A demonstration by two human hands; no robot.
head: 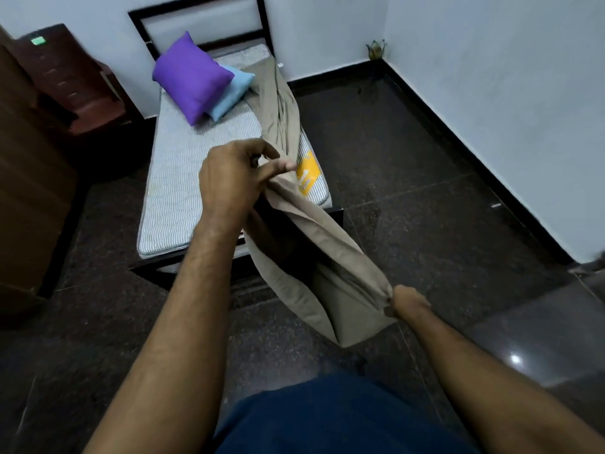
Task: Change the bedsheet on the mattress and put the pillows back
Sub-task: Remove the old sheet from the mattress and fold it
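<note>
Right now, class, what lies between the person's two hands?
In the head view, a bunched stretch of the beige sheet runs from the left hand to the right hand, both gripping it.

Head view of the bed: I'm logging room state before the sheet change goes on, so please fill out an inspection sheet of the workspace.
Surface: mattress bare, striped ticking, yellow label at its near right corner.
Job's things: beige bedsheet bunched into a rope along the mattress's right edge, trailing off the foot; purple pillow lies over blue pillow near the headboard.
Clutter: nothing seen on the mattress.
Hands: left hand pinches the sheet; right hand grips its gathered end.
Cables: nothing seen.
Surroundings: dark glossy floor, brown wooden furniture left, small ornament in the corner.
</note>
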